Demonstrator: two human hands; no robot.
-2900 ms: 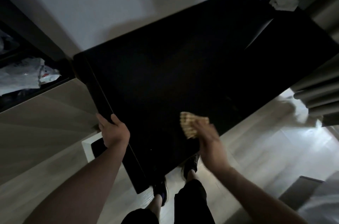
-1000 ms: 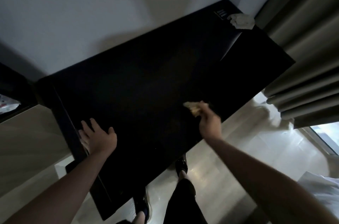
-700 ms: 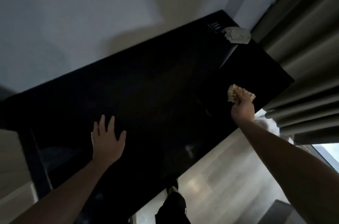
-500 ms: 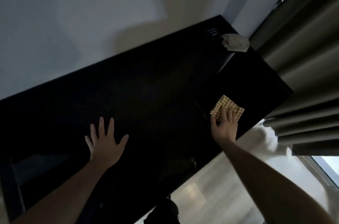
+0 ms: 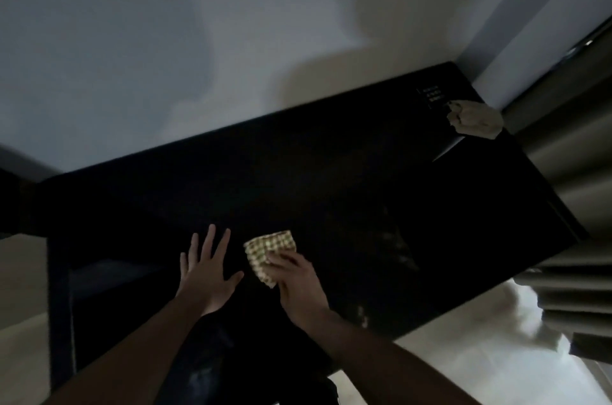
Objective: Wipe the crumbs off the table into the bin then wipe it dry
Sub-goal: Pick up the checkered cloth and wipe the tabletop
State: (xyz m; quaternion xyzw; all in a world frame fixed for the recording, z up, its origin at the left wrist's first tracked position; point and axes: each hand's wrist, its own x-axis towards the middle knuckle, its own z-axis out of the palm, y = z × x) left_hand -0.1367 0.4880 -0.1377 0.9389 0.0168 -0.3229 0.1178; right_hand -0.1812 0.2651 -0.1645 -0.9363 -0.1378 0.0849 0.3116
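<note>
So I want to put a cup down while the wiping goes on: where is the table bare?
Bare: the table between the checked cloth and the crumpled rag at the far corner. Crowded: near edge, left hand flat, right hand pressing the cloth.

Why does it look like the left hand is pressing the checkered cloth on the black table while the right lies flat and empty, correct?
Swapped. The head view shows the right hand pressing the checkered cloth on the black table; the left hand lies flat and empty.
</note>
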